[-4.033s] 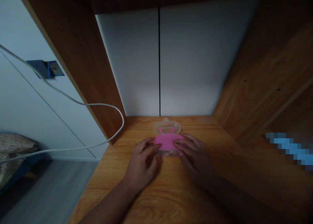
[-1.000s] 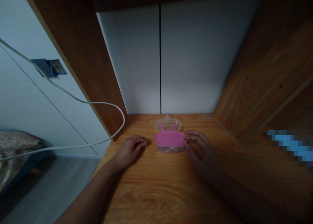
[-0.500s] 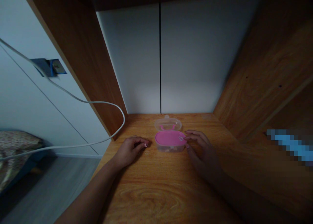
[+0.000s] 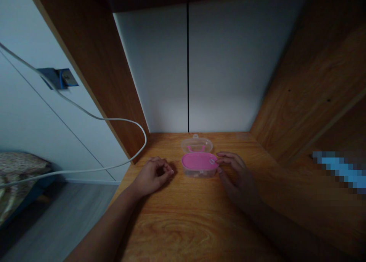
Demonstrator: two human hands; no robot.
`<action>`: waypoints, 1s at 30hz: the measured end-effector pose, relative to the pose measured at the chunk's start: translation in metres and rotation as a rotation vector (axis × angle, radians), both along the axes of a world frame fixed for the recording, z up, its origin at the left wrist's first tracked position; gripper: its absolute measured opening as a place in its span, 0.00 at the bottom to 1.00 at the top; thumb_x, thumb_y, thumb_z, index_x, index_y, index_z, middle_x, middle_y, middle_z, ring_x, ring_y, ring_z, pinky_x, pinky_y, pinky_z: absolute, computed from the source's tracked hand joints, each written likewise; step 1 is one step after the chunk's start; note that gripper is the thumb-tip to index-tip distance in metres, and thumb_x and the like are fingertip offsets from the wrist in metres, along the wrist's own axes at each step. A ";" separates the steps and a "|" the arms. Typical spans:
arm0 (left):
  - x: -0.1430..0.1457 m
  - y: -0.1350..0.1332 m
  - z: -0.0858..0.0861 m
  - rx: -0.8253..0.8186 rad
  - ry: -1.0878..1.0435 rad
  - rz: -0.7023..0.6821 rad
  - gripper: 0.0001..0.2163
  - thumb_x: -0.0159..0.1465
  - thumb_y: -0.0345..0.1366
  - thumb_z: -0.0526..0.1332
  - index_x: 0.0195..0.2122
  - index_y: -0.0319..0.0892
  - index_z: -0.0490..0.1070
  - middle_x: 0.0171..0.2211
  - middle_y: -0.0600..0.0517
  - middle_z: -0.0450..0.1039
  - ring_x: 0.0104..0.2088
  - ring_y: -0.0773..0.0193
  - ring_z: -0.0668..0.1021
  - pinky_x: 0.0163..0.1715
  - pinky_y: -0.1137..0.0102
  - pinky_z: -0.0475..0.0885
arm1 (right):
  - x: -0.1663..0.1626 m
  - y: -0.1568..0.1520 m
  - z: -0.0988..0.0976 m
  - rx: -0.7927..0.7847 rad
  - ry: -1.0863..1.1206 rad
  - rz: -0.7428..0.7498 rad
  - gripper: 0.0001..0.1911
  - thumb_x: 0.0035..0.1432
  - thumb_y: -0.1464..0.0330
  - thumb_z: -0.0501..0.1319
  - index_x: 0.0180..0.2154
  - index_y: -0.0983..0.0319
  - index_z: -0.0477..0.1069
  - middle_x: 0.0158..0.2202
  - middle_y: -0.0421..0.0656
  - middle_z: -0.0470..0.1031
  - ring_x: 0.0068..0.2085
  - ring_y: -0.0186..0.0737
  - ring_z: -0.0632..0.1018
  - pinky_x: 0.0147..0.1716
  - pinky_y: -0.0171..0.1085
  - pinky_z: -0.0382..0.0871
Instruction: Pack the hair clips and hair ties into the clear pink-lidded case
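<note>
A small clear plastic box with a pink inner tray sits on the wooden surface, its clear lid folded open behind it. My right hand grips the box's right end, thumb at the side and fingertips at the tray's edge. Beside those fingertips, a small pale loop lies on the tray. To the left of the box, my left hand rests low over the wood, thumb and fingers closed at a tiny pale loop. Its exact kind is too small to make out.
A white cable hangs in a curve at the left, in front of the wooden side panel. White panels stand behind the box. A patterned cloth shows at far left above the grey floor.
My left thumb and fingers have shifted slightly toward me. The tiny loop that lay on the wood by them no longer shows there. My right hand and the box stay put.
</note>
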State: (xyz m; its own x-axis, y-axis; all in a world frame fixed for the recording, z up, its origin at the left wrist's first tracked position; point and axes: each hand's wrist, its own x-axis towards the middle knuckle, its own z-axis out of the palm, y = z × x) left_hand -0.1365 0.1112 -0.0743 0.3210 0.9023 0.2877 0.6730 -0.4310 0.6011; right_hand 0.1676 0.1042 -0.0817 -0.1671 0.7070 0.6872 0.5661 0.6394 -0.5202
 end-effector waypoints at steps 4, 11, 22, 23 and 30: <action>-0.001 0.000 0.003 0.048 0.012 -0.084 0.06 0.64 0.33 0.61 0.31 0.44 0.78 0.30 0.52 0.78 0.35 0.61 0.77 0.42 0.66 0.67 | 0.000 0.000 0.001 0.004 -0.007 -0.004 0.09 0.61 0.71 0.59 0.43 0.56 0.69 0.49 0.47 0.71 0.52 0.50 0.73 0.52 0.55 0.68; -0.001 0.001 0.005 0.056 0.049 -0.071 0.07 0.64 0.33 0.60 0.32 0.45 0.78 0.34 0.51 0.80 0.38 0.59 0.77 0.45 0.64 0.66 | 0.000 0.000 -0.001 -0.001 -0.001 -0.014 0.08 0.61 0.70 0.59 0.43 0.56 0.70 0.49 0.47 0.71 0.52 0.50 0.73 0.53 0.55 0.68; -0.002 0.001 0.004 0.110 0.074 -0.035 0.08 0.64 0.34 0.59 0.33 0.45 0.79 0.36 0.50 0.81 0.39 0.58 0.77 0.47 0.61 0.66 | 0.000 -0.001 0.000 0.011 -0.001 -0.007 0.08 0.60 0.71 0.59 0.43 0.56 0.70 0.49 0.47 0.71 0.51 0.51 0.73 0.52 0.55 0.69; -0.001 0.001 0.005 0.125 0.061 -0.029 0.08 0.63 0.34 0.60 0.32 0.45 0.79 0.35 0.51 0.81 0.39 0.58 0.78 0.47 0.61 0.66 | 0.001 -0.001 0.000 0.014 -0.001 -0.008 0.09 0.60 0.71 0.59 0.43 0.56 0.70 0.49 0.47 0.71 0.52 0.51 0.73 0.52 0.55 0.69; 0.014 -0.010 0.014 0.139 -0.155 -0.067 0.06 0.61 0.34 0.63 0.28 0.43 0.78 0.29 0.49 0.78 0.32 0.61 0.77 0.36 0.66 0.70 | -0.003 -0.013 0.010 0.213 -0.136 0.072 0.14 0.56 0.75 0.61 0.43 0.55 0.70 0.47 0.45 0.75 0.53 0.50 0.74 0.52 0.54 0.68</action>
State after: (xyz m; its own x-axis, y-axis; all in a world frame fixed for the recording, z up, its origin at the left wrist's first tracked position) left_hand -0.1223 0.1009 -0.0604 0.3209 0.8288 0.4584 0.5442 -0.5575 0.6270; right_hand 0.1643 0.0915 -0.0721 -0.3126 0.5318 0.7870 0.5705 0.7676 -0.2921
